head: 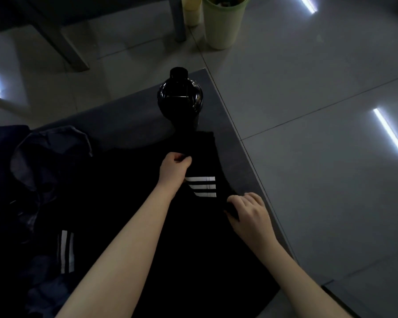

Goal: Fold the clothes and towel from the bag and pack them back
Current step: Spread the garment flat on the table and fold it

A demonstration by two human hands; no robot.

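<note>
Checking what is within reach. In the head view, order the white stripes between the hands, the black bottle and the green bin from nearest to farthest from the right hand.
From the right hand:
1. white stripes, left of it on the black garment.
2. black bottle, at the table's far end.
3. green bin, on the floor beyond the table.

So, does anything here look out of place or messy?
Nothing looks spilled or damaged. One oddity: the black bottle stands upright at the far edge of the black garment that the left hand and right hand grip, so a tug might tip it. Dark blue fabric lies crumpled at left.
</note>
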